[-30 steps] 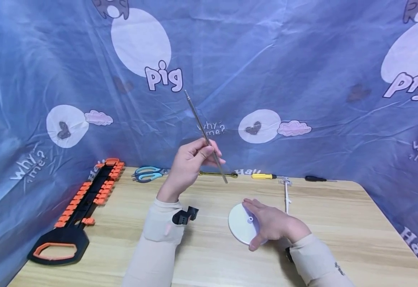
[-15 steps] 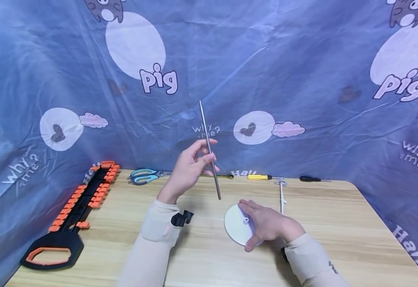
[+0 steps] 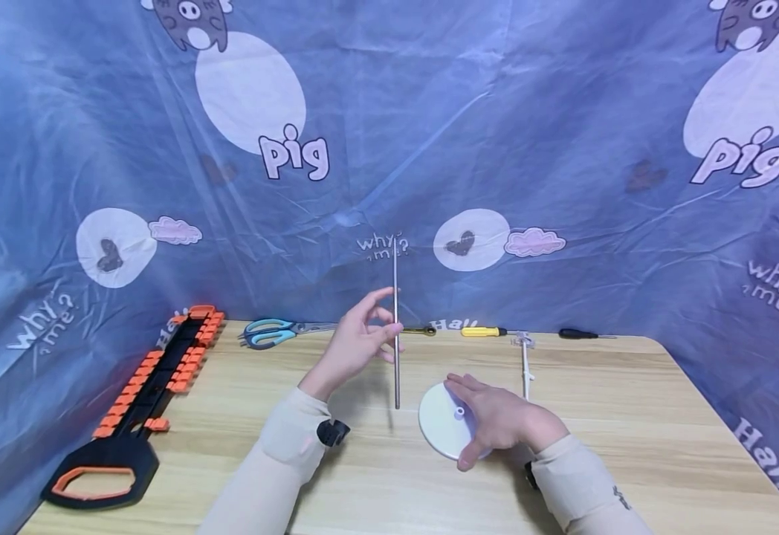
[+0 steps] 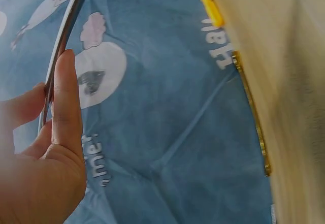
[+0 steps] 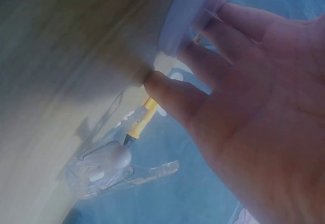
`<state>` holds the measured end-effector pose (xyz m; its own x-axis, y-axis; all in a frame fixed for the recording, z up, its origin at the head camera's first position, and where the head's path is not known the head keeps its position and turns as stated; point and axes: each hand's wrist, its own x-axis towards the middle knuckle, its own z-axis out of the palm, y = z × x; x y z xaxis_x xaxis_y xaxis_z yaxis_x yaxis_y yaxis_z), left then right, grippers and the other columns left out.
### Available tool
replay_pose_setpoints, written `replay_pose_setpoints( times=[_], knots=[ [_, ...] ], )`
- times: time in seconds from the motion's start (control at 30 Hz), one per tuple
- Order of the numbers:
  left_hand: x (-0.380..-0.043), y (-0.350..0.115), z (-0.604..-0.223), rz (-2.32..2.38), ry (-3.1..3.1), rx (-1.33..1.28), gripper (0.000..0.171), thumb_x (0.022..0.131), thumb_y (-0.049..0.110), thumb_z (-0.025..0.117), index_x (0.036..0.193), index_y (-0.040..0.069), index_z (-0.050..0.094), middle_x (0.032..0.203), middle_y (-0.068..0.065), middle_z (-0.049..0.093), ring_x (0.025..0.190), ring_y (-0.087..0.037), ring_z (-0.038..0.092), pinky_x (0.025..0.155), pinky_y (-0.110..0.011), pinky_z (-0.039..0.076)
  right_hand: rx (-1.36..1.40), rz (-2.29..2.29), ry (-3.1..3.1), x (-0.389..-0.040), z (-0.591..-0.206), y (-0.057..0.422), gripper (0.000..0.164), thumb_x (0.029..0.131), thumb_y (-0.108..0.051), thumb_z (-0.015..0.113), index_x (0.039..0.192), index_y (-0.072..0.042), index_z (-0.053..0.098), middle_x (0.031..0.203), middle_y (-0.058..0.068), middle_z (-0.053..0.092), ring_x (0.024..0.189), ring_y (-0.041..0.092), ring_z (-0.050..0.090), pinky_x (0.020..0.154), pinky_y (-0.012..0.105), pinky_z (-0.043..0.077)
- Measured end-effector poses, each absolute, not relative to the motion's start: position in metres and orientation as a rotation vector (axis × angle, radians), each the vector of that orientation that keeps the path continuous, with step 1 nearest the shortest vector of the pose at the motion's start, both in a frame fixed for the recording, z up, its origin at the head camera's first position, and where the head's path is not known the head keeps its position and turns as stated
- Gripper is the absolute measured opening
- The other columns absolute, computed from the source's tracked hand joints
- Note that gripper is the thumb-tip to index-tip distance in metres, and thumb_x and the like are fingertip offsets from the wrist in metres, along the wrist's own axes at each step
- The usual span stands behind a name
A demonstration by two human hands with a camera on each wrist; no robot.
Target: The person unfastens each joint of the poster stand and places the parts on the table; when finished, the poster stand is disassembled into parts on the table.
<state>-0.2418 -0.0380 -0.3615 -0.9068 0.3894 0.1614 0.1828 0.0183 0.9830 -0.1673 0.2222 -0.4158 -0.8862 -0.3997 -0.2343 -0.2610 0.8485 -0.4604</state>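
My left hand (image 3: 356, 345) pinches a thin metal rod (image 3: 396, 383) between thumb and fingers. The rod stands nearly upright, its lower end just above or at the table; I cannot tell if it touches. In the left wrist view the same metal rod (image 4: 63, 36) runs up past the fingertips. To the right, my right hand (image 3: 499, 416) spans a white round disc (image 3: 438, 420), thumb at the near rim and fingers at the far rim. A small raised ring with a hole (image 3: 459, 412) marks the disc's middle. The right wrist view shows fingertips against the disc's edge (image 5: 180, 21).
An orange and black rack with a handle (image 3: 155, 383) lies at the left. Along the back edge lie turquoise-handled scissors (image 3: 269, 333), a gold wrench (image 3: 421, 331), a yellow-handled screwdriver (image 3: 483, 331) and a black screwdriver (image 3: 578, 334). A white stem (image 3: 526, 364) with a clear clip lies behind the right hand.
My left hand has lowered the rod and turned it from a slant to nearly upright. The right hand keeps its place on the disc.
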Motion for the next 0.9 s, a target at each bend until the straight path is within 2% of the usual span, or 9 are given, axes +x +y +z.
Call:
replay_pose_setpoints(
  times=[0.07, 0.2, 0.37, 0.47, 0.67, 0.8, 0.9],
  knots=[
    [-0.243, -0.038, -0.366, 1.977, 2.133, 0.596, 0.068, 0.101, -0.002, 0.068, 0.161, 0.014, 0.042, 0.106, -0.011, 0.064, 0.083, -0.035, 0.077, 0.071, -0.055, 0.066, -0.500, -0.605, 2.704, -0.167, -0.416, 0.222, 0.132, 0.052, -0.038, 0.105, 0.162, -0.003, 0.040, 0.173, 0.012, 0.034, 0.159, 0.043, 0.030, 0.125, 0.065, 0.031],
    [-0.244, -0.036, -0.376, 1.904, 2.188, 0.588, 0.068, 0.100, -0.004, 0.067, 0.161, 0.012, 0.042, 0.104, -0.012, 0.064, 0.077, -0.028, 0.076, 0.066, -0.046, 0.067, -0.514, -0.603, 2.696, -0.167, -0.416, 0.223, 0.132, 0.053, -0.039, 0.105, 0.162, -0.003, 0.039, 0.173, 0.013, 0.033, 0.159, 0.043, 0.030, 0.125, 0.065, 0.031],
    [-0.244, -0.028, -0.385, 1.833, 2.263, 0.592, 0.066, 0.100, -0.005, 0.066, 0.160, 0.012, 0.043, 0.107, -0.017, 0.065, 0.083, -0.042, 0.076, 0.064, -0.040, 0.067, -0.509, -0.578, 2.698, -0.167, -0.415, 0.226, 0.132, 0.054, -0.040, 0.104, 0.162, -0.003, 0.039, 0.173, 0.013, 0.033, 0.159, 0.043, 0.030, 0.124, 0.065, 0.032],
    [-0.244, -0.025, -0.390, 1.790, 2.306, 0.558, 0.066, 0.099, -0.006, 0.067, 0.159, 0.013, 0.045, 0.107, -0.017, 0.066, 0.085, -0.043, 0.077, 0.064, -0.038, 0.066, -0.500, -0.569, 2.696, -0.167, -0.415, 0.227, 0.132, 0.054, -0.040, 0.105, 0.162, -0.003, 0.039, 0.173, 0.012, 0.033, 0.159, 0.043, 0.030, 0.124, 0.066, 0.032],
    [-0.246, -0.024, -0.400, 1.693, 2.432, 0.503, 0.062, 0.098, -0.003, 0.069, 0.155, 0.010, 0.048, 0.101, -0.013, 0.069, 0.071, -0.027, 0.077, 0.061, -0.041, 0.065, -0.513, -0.562, 2.695, -0.168, -0.414, 0.225, 0.132, 0.055, -0.041, 0.104, 0.162, -0.003, 0.038, 0.173, 0.012, 0.033, 0.159, 0.043, 0.030, 0.125, 0.065, 0.032],
    [-0.247, -0.025, -0.406, 1.566, 2.548, 0.486, 0.060, 0.099, 0.000, 0.070, 0.154, 0.009, 0.048, 0.095, -0.008, 0.071, 0.061, -0.016, 0.071, 0.054, -0.035, 0.061, -0.533, -0.570, 2.689, -0.168, -0.414, 0.223, 0.132, 0.055, -0.042, 0.104, 0.162, -0.002, 0.038, 0.173, 0.013, 0.033, 0.159, 0.043, 0.029, 0.125, 0.065, 0.030],
    [-0.248, -0.024, -0.409, 1.486, 2.578, 0.456, 0.062, 0.098, -0.001, 0.071, 0.154, 0.008, 0.047, 0.092, -0.007, 0.069, 0.058, -0.017, 0.068, 0.049, -0.029, 0.056, -0.529, -0.577, 2.690, -0.168, -0.414, 0.222, 0.133, 0.055, -0.042, 0.104, 0.162, -0.002, 0.038, 0.173, 0.013, 0.033, 0.159, 0.043, 0.029, 0.125, 0.065, 0.030]
  ],
)
